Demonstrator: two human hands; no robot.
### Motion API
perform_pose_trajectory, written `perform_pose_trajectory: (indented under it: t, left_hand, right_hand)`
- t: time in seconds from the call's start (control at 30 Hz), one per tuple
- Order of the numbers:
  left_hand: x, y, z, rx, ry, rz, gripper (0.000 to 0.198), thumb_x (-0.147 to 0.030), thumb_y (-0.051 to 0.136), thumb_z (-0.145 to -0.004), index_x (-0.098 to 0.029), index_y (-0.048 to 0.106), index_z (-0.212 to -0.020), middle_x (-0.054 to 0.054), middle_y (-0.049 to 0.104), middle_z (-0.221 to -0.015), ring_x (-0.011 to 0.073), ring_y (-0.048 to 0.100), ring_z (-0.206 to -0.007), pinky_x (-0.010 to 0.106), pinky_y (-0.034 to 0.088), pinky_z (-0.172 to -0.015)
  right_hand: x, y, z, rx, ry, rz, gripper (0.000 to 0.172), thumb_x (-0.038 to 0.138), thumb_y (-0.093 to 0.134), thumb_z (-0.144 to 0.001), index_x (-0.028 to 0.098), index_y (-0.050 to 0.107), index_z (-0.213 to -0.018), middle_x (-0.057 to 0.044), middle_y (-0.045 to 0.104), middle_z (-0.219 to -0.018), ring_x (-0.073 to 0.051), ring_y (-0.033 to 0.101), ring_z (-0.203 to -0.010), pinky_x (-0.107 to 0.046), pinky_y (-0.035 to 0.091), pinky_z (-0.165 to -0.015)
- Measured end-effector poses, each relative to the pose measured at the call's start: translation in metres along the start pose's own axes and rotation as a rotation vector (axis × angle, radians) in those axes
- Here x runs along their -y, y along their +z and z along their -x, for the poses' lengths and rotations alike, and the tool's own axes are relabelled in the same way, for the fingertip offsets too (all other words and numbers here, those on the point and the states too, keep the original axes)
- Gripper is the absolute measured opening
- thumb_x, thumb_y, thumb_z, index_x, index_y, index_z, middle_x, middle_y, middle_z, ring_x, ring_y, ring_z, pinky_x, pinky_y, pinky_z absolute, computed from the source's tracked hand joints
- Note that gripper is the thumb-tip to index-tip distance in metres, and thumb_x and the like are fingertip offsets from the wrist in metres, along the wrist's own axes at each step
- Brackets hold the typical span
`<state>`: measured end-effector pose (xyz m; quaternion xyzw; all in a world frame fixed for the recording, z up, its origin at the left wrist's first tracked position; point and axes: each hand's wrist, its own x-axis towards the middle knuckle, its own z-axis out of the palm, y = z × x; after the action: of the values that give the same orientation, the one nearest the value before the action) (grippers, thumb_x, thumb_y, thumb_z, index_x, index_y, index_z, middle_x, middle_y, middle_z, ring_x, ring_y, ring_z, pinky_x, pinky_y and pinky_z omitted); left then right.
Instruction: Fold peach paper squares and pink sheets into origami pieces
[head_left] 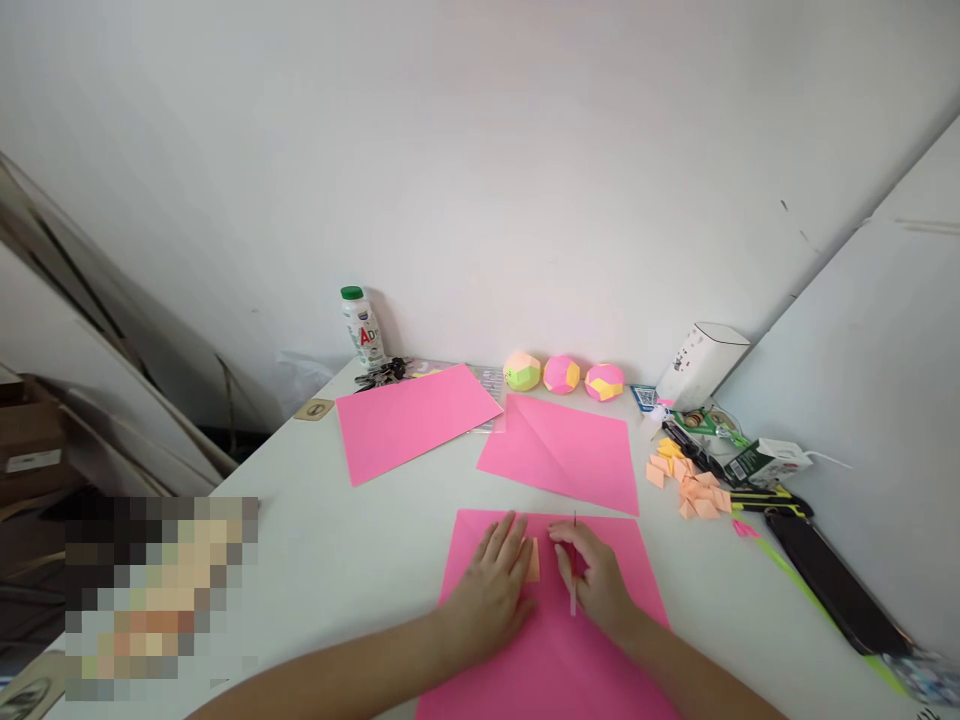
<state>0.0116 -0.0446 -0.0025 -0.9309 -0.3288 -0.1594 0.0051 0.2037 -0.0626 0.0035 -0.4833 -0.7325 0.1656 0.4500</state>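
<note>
My left hand lies flat with its fingers stretched out. It presses on a small peach piece of paper, whose right edge shows beside the fingers. That piece lies on a large pink sheet in front of me. Just to the right, my right hand pinches a slim pen-like stick, pale at its lower end and thin and dark at its upper end. Its exact kind is too small to tell. The fingertips of the right hand are close to the pink sheet.
Two more pink sheets lie farther back. Several folded peach pieces, a box cutter and a black phone-like slab are on the right. Three paper balls, a bottle and keys stand near the wall.
</note>
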Motion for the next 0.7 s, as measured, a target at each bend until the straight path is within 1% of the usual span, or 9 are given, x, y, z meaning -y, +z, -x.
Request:
perform_pose_trajectory:
  t: [0.07,0.17,0.3,0.37,0.47,0.5,0.57,0.63,0.7]
  left_hand:
    - [0.001,0.003,0.002,0.018,-0.052,-0.007,0.051,-0.027,0.053,-0.083,-0.007,0.045,-0.129,0.021,0.033,-0.146,0.0386,0.028,-0.135,0.053,0.035,-0.105]
    - [0.003,0.012,0.005,-0.021,-0.103,0.044,0.053,-0.026,0.053,-0.084,-0.006,0.041,-0.132,0.024,0.034,-0.144,0.0392,0.032,-0.133,0.054,0.040,-0.101]
    - [0.006,0.025,0.013,-0.131,-0.192,0.205,0.070,-0.021,0.052,-0.081,-0.005,0.021,-0.142,0.026,0.028,-0.146,0.0365,0.028,-0.136,0.053,0.043,-0.099]
    - [0.006,0.027,0.016,-0.159,-0.233,0.286,0.077,-0.016,0.050,-0.079,-0.006,0.011,-0.145,0.024,0.026,-0.147,0.0336,0.025,-0.138,0.051,0.044,-0.100]
    - [0.005,0.024,0.016,-0.191,-0.232,0.330,0.082,-0.009,0.045,-0.076,-0.008,0.003,-0.147,0.022,0.027,-0.147,0.0313,0.022,-0.139,0.050,0.043,-0.101]
    - [0.005,0.022,0.016,-0.204,-0.229,0.326,0.083,-0.008,0.044,-0.075,-0.008,0.003,-0.147,0.022,0.028,-0.146,0.0314,0.022,-0.139,0.051,0.043,-0.101]
    - [0.005,0.018,0.014,-0.227,-0.221,0.294,0.081,-0.007,0.044,-0.073,-0.005,0.009,-0.146,0.023,0.030,-0.145,0.0327,0.022,-0.138,0.051,0.043,-0.101]
    - [0.004,0.013,0.013,-0.242,-0.206,0.240,0.075,-0.007,0.045,-0.072,-0.002,0.020,-0.142,0.024,0.034,-0.141,0.0348,0.025,-0.136,0.051,0.045,-0.099]
    - [0.005,0.008,0.011,-0.240,-0.191,0.191,0.064,-0.009,0.047,-0.072,-0.002,0.034,-0.134,0.024,0.042,-0.133,0.0364,0.034,-0.129,0.051,0.047,-0.095]
  right_hand:
    - [0.001,0.000,0.000,0.023,-0.047,0.042,0.021,0.009,0.043,-0.087,0.021,0.058,-0.096,-0.006,0.066,-0.092,-0.017,0.064,-0.088,-0.032,0.056,-0.076]
    - [0.003,-0.001,-0.002,0.126,-0.209,0.217,0.029,0.006,0.046,-0.080,0.019,0.058,-0.104,-0.010,0.067,-0.099,-0.021,0.062,-0.096,-0.038,0.055,-0.082]
    - [0.004,-0.002,-0.011,0.310,-0.438,0.458,0.041,0.011,0.052,-0.073,0.013,0.058,-0.113,-0.014,0.067,-0.108,-0.026,0.060,-0.100,-0.043,0.054,-0.084]
    - [0.002,0.000,-0.019,0.374,-0.495,0.460,0.036,0.011,0.053,-0.072,0.014,0.061,-0.107,-0.012,0.068,-0.108,-0.026,0.060,-0.101,-0.041,0.055,-0.083]
    - [-0.002,0.005,-0.027,0.404,-0.551,0.377,0.020,0.008,0.052,-0.072,0.018,0.064,-0.084,-0.006,0.071,-0.101,-0.022,0.060,-0.102,-0.037,0.054,-0.084]
    - [-0.004,0.007,-0.029,0.389,-0.555,0.357,0.018,0.006,0.051,-0.074,0.018,0.063,-0.079,-0.005,0.071,-0.099,-0.021,0.061,-0.103,-0.036,0.054,-0.083]
    - [-0.008,0.009,-0.030,0.350,-0.537,0.359,0.021,0.004,0.048,-0.079,0.018,0.063,-0.077,-0.004,0.072,-0.101,-0.021,0.060,-0.106,-0.036,0.054,-0.085]
    - [-0.011,0.009,-0.030,0.326,-0.519,0.386,0.023,0.004,0.046,-0.083,0.017,0.065,-0.085,-0.006,0.070,-0.107,-0.022,0.058,-0.111,-0.039,0.054,-0.087]
    - [-0.013,0.006,-0.031,0.337,-0.510,0.397,0.025,0.004,0.045,-0.085,0.015,0.065,-0.095,-0.008,0.070,-0.110,-0.023,0.057,-0.115,-0.041,0.054,-0.089]
